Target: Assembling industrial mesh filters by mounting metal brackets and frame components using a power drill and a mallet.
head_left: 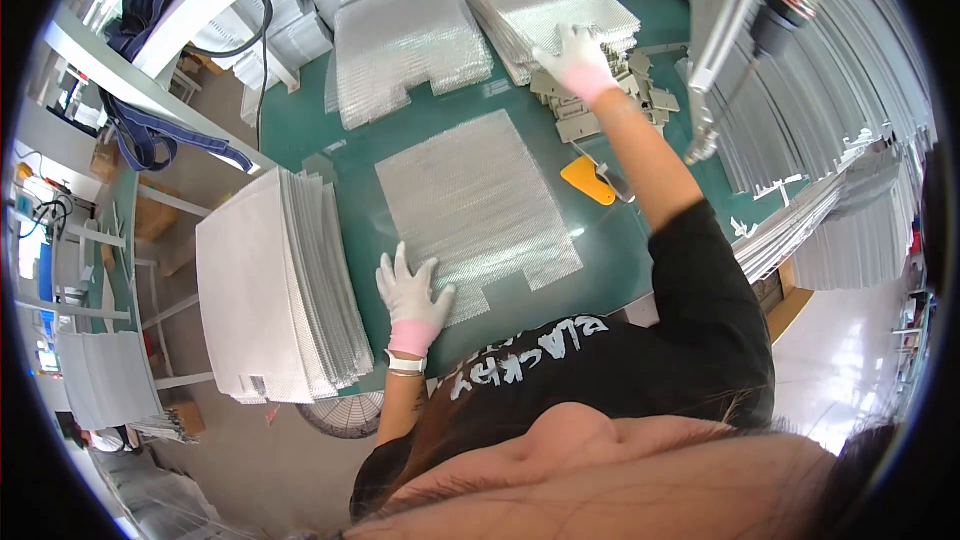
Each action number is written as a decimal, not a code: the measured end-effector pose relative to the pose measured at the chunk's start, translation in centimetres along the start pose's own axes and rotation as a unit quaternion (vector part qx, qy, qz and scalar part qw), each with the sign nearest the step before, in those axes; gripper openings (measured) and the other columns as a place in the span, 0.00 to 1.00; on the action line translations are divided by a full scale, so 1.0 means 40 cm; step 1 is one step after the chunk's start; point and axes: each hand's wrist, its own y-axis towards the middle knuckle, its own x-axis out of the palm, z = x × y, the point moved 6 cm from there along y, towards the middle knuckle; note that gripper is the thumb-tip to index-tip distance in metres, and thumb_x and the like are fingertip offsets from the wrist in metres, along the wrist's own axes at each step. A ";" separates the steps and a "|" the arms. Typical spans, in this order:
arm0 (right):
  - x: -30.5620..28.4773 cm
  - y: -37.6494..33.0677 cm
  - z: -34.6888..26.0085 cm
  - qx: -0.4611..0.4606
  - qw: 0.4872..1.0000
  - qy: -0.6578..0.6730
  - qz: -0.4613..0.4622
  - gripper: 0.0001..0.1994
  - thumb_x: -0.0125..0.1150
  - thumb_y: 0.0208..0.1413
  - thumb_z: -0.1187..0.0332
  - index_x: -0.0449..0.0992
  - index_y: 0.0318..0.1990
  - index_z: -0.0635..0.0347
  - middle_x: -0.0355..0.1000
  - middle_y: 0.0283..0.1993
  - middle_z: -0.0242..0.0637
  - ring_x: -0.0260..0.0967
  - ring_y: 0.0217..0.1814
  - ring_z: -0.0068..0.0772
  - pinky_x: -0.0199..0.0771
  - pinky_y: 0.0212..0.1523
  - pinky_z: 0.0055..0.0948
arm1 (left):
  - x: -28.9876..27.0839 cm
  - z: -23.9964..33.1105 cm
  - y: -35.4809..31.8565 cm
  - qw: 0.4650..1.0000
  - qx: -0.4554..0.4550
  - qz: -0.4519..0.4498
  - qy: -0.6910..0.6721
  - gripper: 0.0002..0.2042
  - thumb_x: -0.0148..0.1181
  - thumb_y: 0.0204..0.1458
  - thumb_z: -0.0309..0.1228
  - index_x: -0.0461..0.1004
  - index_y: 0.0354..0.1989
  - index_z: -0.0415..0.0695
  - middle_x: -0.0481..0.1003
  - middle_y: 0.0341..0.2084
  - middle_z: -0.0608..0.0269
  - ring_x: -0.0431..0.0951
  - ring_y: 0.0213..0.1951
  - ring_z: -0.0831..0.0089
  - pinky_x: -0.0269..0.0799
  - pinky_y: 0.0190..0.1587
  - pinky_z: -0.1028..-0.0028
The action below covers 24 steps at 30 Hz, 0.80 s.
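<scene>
A single silvery mesh-like sheet (478,202) with a notched near edge lies flat on the green tabletop (620,245). My left hand (410,292), in a white glove with a pink cuff, rests at its near left corner, fingers spread. My right hand (577,62), gloved alike, reaches to the near right corner of a stack of similar sheets (540,0) at the back; its fingers are stretched out over the top sheet. Just below that hand lies a pile of flat beige pieces (640,100). A yellow flat tool (588,181) is to the right of the single sheet.
Another stack of sheets (405,40) sits at the back left. A tall stack (265,285) stands at the table's left edge. On the right, a screwdriver-like power tool (785,0) hangs beside many stacked grey panels (820,90). A white frame (150,80) rises at the left.
</scene>
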 end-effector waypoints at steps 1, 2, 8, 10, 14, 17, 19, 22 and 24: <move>0.048 0.054 0.020 0.079 0.994 -0.052 -0.058 0.31 0.57 0.53 0.43 0.78 0.49 0.65 0.74 0.48 0.61 0.72 0.56 0.54 0.70 0.58 0.50 | -0.012 0.010 0.000 1.000 -0.004 0.010 0.015 0.29 0.71 0.43 0.42 0.74 0.56 0.50 0.52 0.68 0.39 0.49 0.68 0.35 0.44 0.69 0.45; 0.080 0.093 0.034 0.156 0.976 -0.099 -0.116 0.32 0.58 0.51 0.41 0.78 0.50 0.63 0.74 0.50 0.60 0.72 0.58 0.52 0.69 0.59 0.51 | -0.028 0.019 -0.006 1.000 -0.005 0.015 0.018 0.29 0.71 0.43 0.42 0.74 0.56 0.50 0.52 0.68 0.39 0.49 0.68 0.35 0.44 0.69 0.45; -0.006 0.205 -0.055 0.098 0.954 -0.103 -0.265 0.36 0.57 0.48 0.37 0.79 0.52 0.61 0.77 0.52 0.51 0.75 0.55 0.51 0.73 0.57 0.47 | -0.065 0.003 -0.079 0.987 -0.038 0.134 -0.082 0.34 0.73 0.41 0.38 0.68 0.60 0.45 0.45 0.69 0.33 0.44 0.70 0.33 0.44 0.69 0.44; -0.029 0.206 -0.038 0.114 0.959 -0.069 -0.250 0.41 0.57 0.48 0.33 0.74 0.59 0.60 0.75 0.56 0.52 0.74 0.57 0.50 0.71 0.59 0.39 | -0.059 0.008 -0.089 0.987 -0.024 0.128 -0.094 0.34 0.73 0.41 0.38 0.69 0.60 0.45 0.45 0.70 0.34 0.44 0.70 0.33 0.44 0.69 0.44; -0.084 0.202 0.012 0.126 0.975 0.001 -0.184 0.46 0.57 0.47 0.32 0.71 0.59 0.69 0.75 0.53 0.58 0.74 0.56 0.55 0.73 0.58 0.39 | -0.052 0.019 -0.089 0.989 0.002 0.102 -0.109 0.34 0.73 0.41 0.37 0.69 0.59 0.45 0.46 0.70 0.35 0.45 0.70 0.34 0.46 0.69 0.44; -0.199 0.195 0.060 0.155 0.981 0.112 0.036 0.51 0.63 0.46 0.35 0.60 0.65 0.73 0.72 0.55 0.63 0.72 0.59 0.57 0.70 0.61 0.39 | -0.057 0.039 -0.084 0.986 0.020 0.108 -0.122 0.33 0.72 0.42 0.36 0.68 0.59 0.44 0.48 0.70 0.37 0.46 0.70 0.35 0.47 0.69 0.45; -0.245 0.150 0.073 0.115 0.955 0.234 0.138 0.55 0.68 0.46 0.39 0.51 0.69 0.74 0.69 0.58 0.66 0.70 0.61 0.56 0.69 0.63 0.38 | -0.056 0.051 -0.078 0.984 0.026 0.117 -0.133 0.32 0.71 0.43 0.35 0.68 0.59 0.43 0.49 0.69 0.38 0.47 0.70 0.36 0.47 0.69 0.46; -0.297 0.013 0.023 0.078 0.919 0.343 0.176 0.53 0.75 0.46 0.53 0.47 0.71 0.73 0.67 0.62 0.63 0.68 0.65 0.48 0.70 0.62 0.36 | -0.050 0.102 -0.061 0.954 0.117 0.088 -0.261 0.23 0.60 0.53 0.30 0.68 0.59 0.40 0.62 0.64 0.44 0.60 0.67 0.48 0.54 0.69 0.58; -0.315 -0.091 -0.031 0.030 0.899 0.393 0.190 0.53 0.77 0.46 0.61 0.44 0.72 0.73 0.64 0.64 0.63 0.66 0.66 0.47 0.70 0.62 0.37 | -0.049 0.133 -0.039 0.935 0.106 0.020 -0.339 0.22 0.59 0.54 0.30 0.69 0.58 0.40 0.67 0.60 0.45 0.64 0.64 0.49 0.56 0.68 0.60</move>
